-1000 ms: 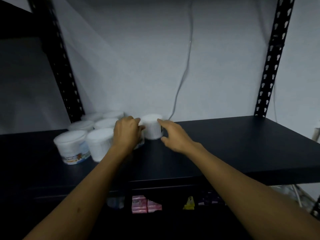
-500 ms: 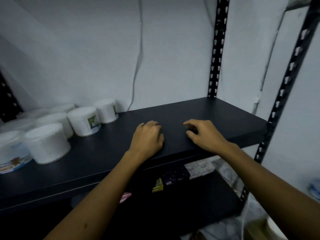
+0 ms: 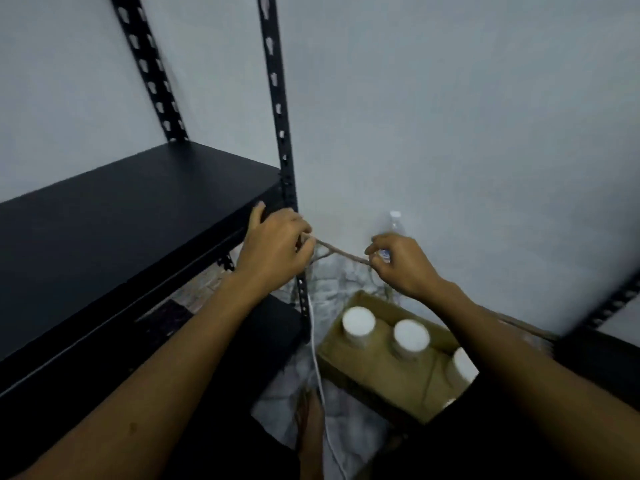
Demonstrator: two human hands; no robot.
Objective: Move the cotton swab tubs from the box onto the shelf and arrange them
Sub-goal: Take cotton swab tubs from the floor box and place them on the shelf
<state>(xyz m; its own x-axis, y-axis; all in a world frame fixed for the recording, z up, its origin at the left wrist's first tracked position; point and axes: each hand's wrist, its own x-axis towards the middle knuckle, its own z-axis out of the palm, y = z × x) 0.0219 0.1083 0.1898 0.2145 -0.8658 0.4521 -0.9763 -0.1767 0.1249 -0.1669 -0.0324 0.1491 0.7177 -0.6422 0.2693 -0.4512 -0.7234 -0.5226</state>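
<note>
The left hand hangs at the right front corner of the black shelf, its thumb up against the shelf edge and its fingers curled loosely with nothing in them. The right hand is in the air at 3 o'clock from it, a gap between the two, fingers bent inward toward the thumb; it holds nothing that can be made out. The thin brownish line between the hands looks like the floor's edge along the wall rather than anything held.

Below the hands, at about 5 o'clock from the left one, an open cardboard box sits on the floor. Three tubs with white lids stand upright inside: one at the box's 11 o'clock corner, one beside it, one partly hidden by the right forearm. A sliver of white lower down may be a fourth; hard to tell.

A clear bottle stands against the wall at 12 o'clock from the right hand. A white cable runs down along the upright past the box's left side. The part of the shelf in view carries nothing.
</note>
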